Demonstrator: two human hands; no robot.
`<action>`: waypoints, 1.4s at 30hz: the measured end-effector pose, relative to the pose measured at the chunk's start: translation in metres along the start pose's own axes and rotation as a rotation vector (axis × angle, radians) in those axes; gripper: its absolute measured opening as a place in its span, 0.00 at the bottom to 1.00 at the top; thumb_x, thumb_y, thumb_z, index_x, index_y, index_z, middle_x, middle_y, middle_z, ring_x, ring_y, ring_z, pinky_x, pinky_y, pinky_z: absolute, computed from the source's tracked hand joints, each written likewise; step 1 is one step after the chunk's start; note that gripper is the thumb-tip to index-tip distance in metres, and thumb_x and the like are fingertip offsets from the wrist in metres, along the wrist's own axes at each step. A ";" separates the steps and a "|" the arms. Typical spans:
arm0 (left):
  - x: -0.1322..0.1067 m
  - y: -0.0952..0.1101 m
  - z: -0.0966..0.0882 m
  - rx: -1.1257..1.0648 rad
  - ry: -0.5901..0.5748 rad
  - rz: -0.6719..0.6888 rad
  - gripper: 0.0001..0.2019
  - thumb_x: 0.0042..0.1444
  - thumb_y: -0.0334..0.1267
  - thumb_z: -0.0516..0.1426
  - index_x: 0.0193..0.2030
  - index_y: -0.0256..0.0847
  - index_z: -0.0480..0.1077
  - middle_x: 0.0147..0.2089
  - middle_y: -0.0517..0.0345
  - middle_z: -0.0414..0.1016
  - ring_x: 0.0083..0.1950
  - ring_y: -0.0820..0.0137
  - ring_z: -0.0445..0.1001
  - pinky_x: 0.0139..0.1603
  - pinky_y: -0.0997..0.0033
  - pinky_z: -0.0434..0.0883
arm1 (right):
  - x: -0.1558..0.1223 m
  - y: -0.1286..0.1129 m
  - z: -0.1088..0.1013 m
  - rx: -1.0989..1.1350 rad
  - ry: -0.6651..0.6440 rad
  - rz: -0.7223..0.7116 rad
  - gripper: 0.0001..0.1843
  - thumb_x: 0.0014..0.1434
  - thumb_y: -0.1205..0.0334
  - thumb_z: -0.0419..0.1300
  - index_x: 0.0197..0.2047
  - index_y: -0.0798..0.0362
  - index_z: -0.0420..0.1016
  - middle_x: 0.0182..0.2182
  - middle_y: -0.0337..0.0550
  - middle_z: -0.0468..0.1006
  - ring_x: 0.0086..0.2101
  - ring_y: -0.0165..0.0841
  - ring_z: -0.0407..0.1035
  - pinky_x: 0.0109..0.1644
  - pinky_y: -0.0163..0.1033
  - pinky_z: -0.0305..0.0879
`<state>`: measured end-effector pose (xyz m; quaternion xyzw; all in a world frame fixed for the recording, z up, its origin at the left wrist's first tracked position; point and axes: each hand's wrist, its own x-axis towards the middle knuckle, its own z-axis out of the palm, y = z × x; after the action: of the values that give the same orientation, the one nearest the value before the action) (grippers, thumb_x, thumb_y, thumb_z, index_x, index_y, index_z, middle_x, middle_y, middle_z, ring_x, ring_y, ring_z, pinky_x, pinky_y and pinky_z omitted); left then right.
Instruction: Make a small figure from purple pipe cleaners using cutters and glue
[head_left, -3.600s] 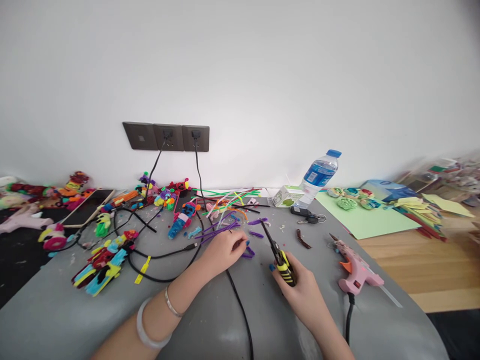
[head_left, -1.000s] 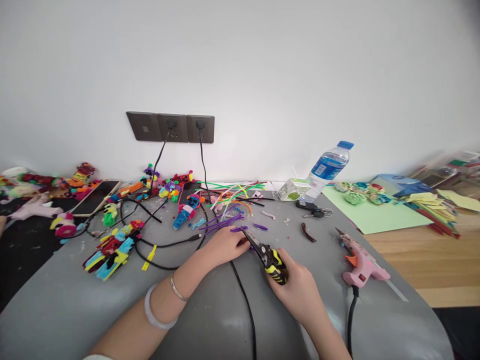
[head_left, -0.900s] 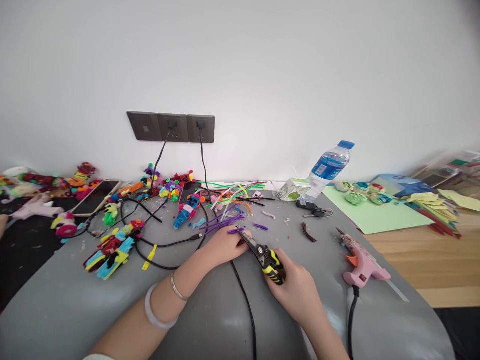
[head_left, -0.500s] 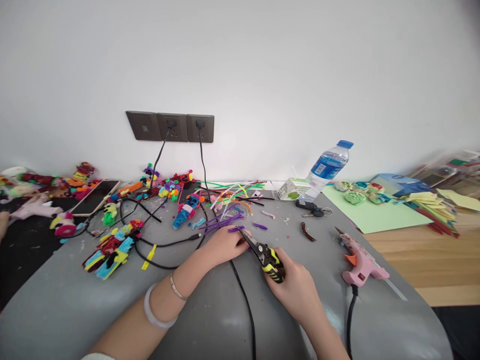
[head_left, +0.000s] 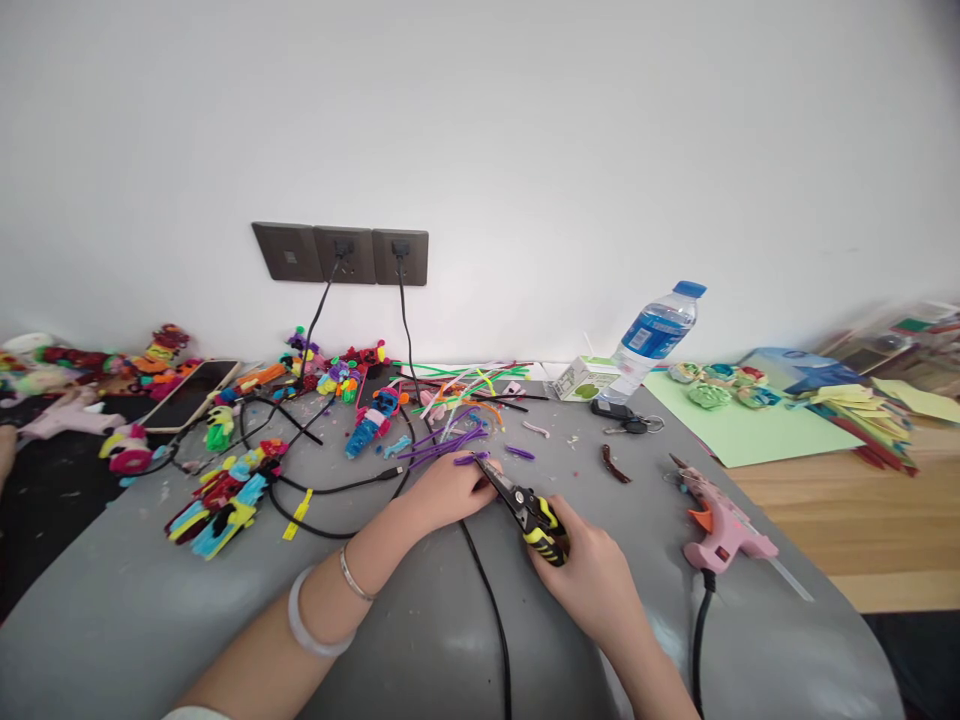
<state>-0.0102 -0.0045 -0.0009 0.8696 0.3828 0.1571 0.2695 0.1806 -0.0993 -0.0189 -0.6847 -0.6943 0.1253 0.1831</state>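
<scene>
My right hand (head_left: pixel 589 570) grips the yellow-and-black handles of a pair of pliers (head_left: pixel 525 505), whose dark jaws point up-left toward my left hand. My left hand (head_left: pixel 450 488) rests on the grey table cover (head_left: pixel 112 620), fingers pinched on a short purple pipe cleaner piece (head_left: pixel 470 458) right at the plier tips. A bundle of long purple pipe cleaners (head_left: pixel 442 443) lies just beyond it.
A pink glue gun (head_left: pixel 720 525) with its black cord lies at the right. A water bottle (head_left: pixel 649 340), a small carton (head_left: pixel 585 378), keys (head_left: pixel 626 420), green paper (head_left: pixel 757 430), a phone (head_left: pixel 191 395), colourful pipe-cleaner figures (head_left: pixel 225 495) and black cables (head_left: pixel 330 490) are scattered around.
Since 3.6 s ago the pliers have tilted left and their tips have come to my left hand's purple piece. Over the last second both hands have hardly moved.
</scene>
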 end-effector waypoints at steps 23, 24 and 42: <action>0.000 -0.003 0.001 0.014 -0.001 0.034 0.07 0.61 0.30 0.53 0.40 0.41 0.72 0.43 0.58 0.79 0.47 0.65 0.75 0.50 0.69 0.69 | -0.001 0.000 0.002 -0.007 0.017 -0.029 0.07 0.52 0.63 0.56 0.37 0.47 0.65 0.24 0.37 0.77 0.23 0.36 0.72 0.26 0.33 0.56; 0.000 -0.003 0.002 0.010 0.004 0.034 0.07 0.61 0.30 0.53 0.40 0.42 0.72 0.43 0.58 0.79 0.47 0.65 0.75 0.50 0.69 0.69 | 0.000 0.000 0.002 -0.006 0.015 -0.029 0.08 0.52 0.63 0.56 0.37 0.47 0.65 0.24 0.37 0.77 0.23 0.36 0.72 0.26 0.33 0.56; -0.001 -0.005 0.003 -0.029 0.037 0.056 0.07 0.60 0.29 0.54 0.39 0.42 0.73 0.41 0.59 0.79 0.46 0.66 0.75 0.48 0.71 0.69 | -0.002 0.001 0.002 -0.005 0.011 -0.036 0.08 0.52 0.64 0.56 0.38 0.47 0.65 0.24 0.37 0.77 0.24 0.36 0.72 0.26 0.33 0.56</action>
<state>-0.0119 -0.0033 -0.0059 0.8730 0.3608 0.1862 0.2702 0.1807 -0.1012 -0.0215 -0.6731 -0.7059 0.1165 0.1875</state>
